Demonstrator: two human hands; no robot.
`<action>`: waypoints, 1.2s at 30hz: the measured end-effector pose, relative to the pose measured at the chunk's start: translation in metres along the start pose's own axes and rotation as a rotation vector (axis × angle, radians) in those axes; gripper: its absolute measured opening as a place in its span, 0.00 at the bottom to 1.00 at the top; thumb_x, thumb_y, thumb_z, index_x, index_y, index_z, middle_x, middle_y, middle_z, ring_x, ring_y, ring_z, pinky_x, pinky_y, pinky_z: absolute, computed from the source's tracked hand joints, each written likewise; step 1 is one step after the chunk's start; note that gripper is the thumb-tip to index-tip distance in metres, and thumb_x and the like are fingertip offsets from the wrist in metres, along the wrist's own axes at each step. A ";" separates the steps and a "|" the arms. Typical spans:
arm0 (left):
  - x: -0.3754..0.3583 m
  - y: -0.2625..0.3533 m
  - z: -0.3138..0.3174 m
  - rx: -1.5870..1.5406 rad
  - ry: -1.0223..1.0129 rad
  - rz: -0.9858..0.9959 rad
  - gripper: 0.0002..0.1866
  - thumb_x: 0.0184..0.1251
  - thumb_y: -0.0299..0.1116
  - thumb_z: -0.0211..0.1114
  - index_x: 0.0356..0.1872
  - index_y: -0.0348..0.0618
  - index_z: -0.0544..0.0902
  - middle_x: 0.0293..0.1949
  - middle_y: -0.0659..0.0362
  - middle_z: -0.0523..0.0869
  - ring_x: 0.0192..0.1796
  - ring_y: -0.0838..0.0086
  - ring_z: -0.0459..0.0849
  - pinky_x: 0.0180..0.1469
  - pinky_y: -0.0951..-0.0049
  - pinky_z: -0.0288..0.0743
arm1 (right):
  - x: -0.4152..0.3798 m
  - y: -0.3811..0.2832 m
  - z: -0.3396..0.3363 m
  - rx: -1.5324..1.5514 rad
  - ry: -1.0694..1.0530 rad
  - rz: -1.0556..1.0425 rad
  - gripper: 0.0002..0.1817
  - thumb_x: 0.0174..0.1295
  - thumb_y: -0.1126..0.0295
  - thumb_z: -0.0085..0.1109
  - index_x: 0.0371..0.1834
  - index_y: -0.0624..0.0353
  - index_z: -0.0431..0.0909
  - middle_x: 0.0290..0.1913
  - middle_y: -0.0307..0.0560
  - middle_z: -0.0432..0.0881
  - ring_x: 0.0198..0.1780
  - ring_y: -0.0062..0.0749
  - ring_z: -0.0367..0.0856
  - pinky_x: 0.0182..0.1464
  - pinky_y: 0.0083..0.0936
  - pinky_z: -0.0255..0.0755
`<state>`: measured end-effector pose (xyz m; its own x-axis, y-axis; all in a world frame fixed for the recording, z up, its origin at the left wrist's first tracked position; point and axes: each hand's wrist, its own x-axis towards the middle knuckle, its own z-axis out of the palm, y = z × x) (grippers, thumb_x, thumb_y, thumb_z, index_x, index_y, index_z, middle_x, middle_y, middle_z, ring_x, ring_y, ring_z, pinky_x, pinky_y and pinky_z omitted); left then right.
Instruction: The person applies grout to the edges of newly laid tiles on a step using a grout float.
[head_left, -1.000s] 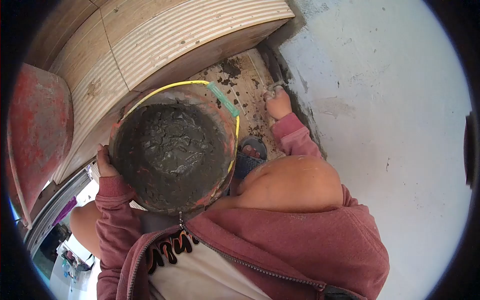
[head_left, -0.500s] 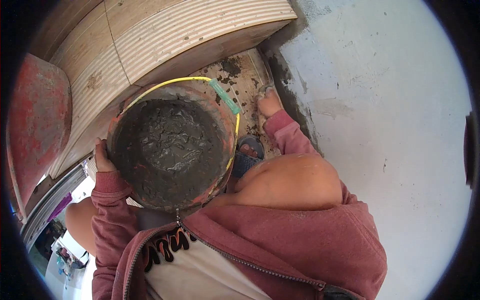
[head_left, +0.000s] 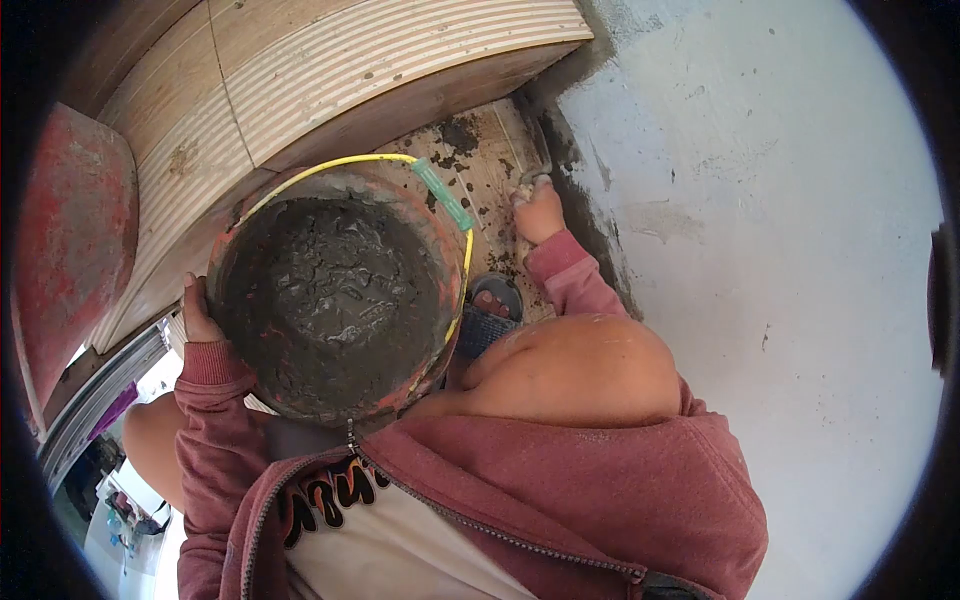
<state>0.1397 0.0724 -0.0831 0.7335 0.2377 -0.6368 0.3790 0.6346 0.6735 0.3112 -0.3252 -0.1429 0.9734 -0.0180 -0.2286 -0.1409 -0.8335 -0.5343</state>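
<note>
A round bucket (head_left: 232, 240) holds wet grey mortar (head_left: 345, 285), its surface rough and lumpy. Its yellow wire handle (head_left: 300, 178) with a green grip (head_left: 442, 193) leans toward the far right side of the rim. My left hand (head_left: 200, 312) is closed on the bucket's left side, fingers against the outer wall. Down by the foot of the wall, my right hand (head_left: 538, 212) is closed around what looks like a trowel (head_left: 540, 150); its handle is mostly hidden by the fingers. Mortar smears my right fingers.
Tiled steps (head_left: 400, 60) with striped edges rise beyond the bucket. A pale wall (head_left: 760, 280) stands on the right, dark mortar along its base. Mortar crumbs dot the floor (head_left: 485, 150) near my sandalled foot (head_left: 490, 305). A red, dirty container (head_left: 75, 230) is at left.
The bucket, my left hand and my body appear slightly further left, along with a small view shift. My right hand has turned a little at the wall's foot, still closed.
</note>
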 end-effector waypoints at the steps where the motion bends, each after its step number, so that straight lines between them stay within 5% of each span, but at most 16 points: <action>1: -0.001 -0.001 0.000 -0.002 0.005 -0.002 0.33 0.58 0.59 0.38 0.52 0.42 0.68 0.49 0.54 0.72 0.48 0.61 0.71 0.50 0.61 0.64 | 0.000 0.003 0.000 -0.002 -0.003 -0.001 0.19 0.48 0.68 0.53 0.39 0.72 0.65 0.32 0.64 0.74 0.38 0.54 0.74 0.41 0.36 0.67; 7: -0.002 -0.001 -0.002 -0.017 0.007 -0.007 0.33 0.58 0.59 0.38 0.52 0.43 0.68 0.49 0.54 0.72 0.48 0.61 0.71 0.50 0.61 0.64 | -0.011 0.015 -0.024 0.035 0.091 -0.209 0.12 0.51 0.73 0.52 0.36 0.68 0.64 0.27 0.53 0.74 0.27 0.32 0.76 0.25 0.27 0.69; 11: -0.001 0.000 -0.002 -0.019 0.000 0.000 0.33 0.58 0.59 0.38 0.53 0.43 0.68 0.50 0.54 0.72 0.49 0.61 0.71 0.50 0.61 0.63 | -0.002 0.014 -0.051 0.262 -0.152 -0.084 0.07 0.54 0.71 0.50 0.30 0.62 0.63 0.22 0.41 0.70 0.19 0.24 0.70 0.16 0.21 0.66; 15: 0.000 -0.001 -0.001 -0.024 -0.003 -0.010 0.33 0.58 0.59 0.38 0.53 0.43 0.68 0.50 0.54 0.72 0.49 0.62 0.71 0.50 0.62 0.63 | -0.007 -0.020 -0.088 0.661 -0.371 0.318 0.08 0.55 0.68 0.50 0.32 0.61 0.64 0.22 0.41 0.69 0.18 0.23 0.69 0.15 0.19 0.65; 19: 0.000 -0.001 -0.001 -0.027 -0.003 -0.008 0.32 0.58 0.59 0.38 0.53 0.43 0.68 0.50 0.54 0.72 0.49 0.62 0.71 0.51 0.62 0.63 | -0.027 -0.015 -0.061 0.742 -0.236 0.270 0.11 0.55 0.67 0.50 0.35 0.63 0.64 0.27 0.45 0.69 0.21 0.27 0.70 0.15 0.20 0.66; 21: 0.000 0.001 -0.001 -0.026 -0.007 -0.001 0.32 0.58 0.59 0.38 0.53 0.43 0.68 0.50 0.54 0.72 0.49 0.62 0.70 0.51 0.62 0.63 | -0.039 -0.025 -0.060 0.336 -0.245 0.150 0.15 0.54 0.65 0.51 0.37 0.66 0.64 0.31 0.51 0.71 0.27 0.36 0.74 0.23 0.28 0.71; 22: 0.000 0.001 -0.001 -0.026 -0.008 -0.001 0.32 0.58 0.59 0.38 0.53 0.43 0.68 0.50 0.54 0.72 0.49 0.62 0.70 0.51 0.62 0.63 | -0.029 0.012 -0.038 0.150 -0.178 -0.069 0.20 0.53 0.64 0.52 0.40 0.70 0.62 0.36 0.61 0.73 0.35 0.48 0.75 0.36 0.35 0.70; 25: 0.000 -0.001 0.000 -0.036 -0.007 -0.007 0.32 0.58 0.59 0.38 0.53 0.43 0.68 0.50 0.55 0.71 0.49 0.62 0.70 0.51 0.62 0.63 | -0.016 0.011 -0.026 -0.052 -0.133 -0.086 0.21 0.52 0.65 0.51 0.41 0.74 0.62 0.38 0.68 0.72 0.41 0.56 0.72 0.44 0.37 0.64; 30: 0.003 0.002 0.004 -0.030 -0.019 -0.006 0.32 0.58 0.59 0.38 0.53 0.43 0.67 0.51 0.55 0.71 0.49 0.62 0.70 0.51 0.62 0.63 | 0.001 0.015 -0.018 0.249 -0.053 0.017 0.17 0.51 0.66 0.52 0.39 0.70 0.65 0.34 0.66 0.74 0.39 0.56 0.73 0.41 0.36 0.66; 32: 0.003 0.001 0.005 -0.037 -0.018 -0.011 0.32 0.58 0.59 0.38 0.53 0.43 0.67 0.51 0.55 0.71 0.50 0.62 0.70 0.51 0.62 0.63 | -0.003 0.005 -0.027 0.102 0.072 -0.228 0.12 0.55 0.69 0.50 0.36 0.67 0.63 0.23 0.47 0.72 0.22 0.28 0.73 0.21 0.25 0.67; 36: 0.003 0.002 0.007 -0.045 -0.017 -0.013 0.32 0.58 0.59 0.39 0.54 0.44 0.67 0.51 0.55 0.71 0.50 0.62 0.70 0.51 0.62 0.63 | -0.027 -0.014 -0.040 0.428 -0.045 0.106 0.12 0.55 0.70 0.51 0.37 0.66 0.63 0.23 0.46 0.72 0.20 0.23 0.71 0.16 0.20 0.64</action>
<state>0.1466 0.0692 -0.0816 0.7382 0.2173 -0.6386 0.3631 0.6699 0.6476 0.2938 -0.3355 -0.0969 0.9420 -0.0588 -0.3305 -0.3108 -0.5247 -0.7925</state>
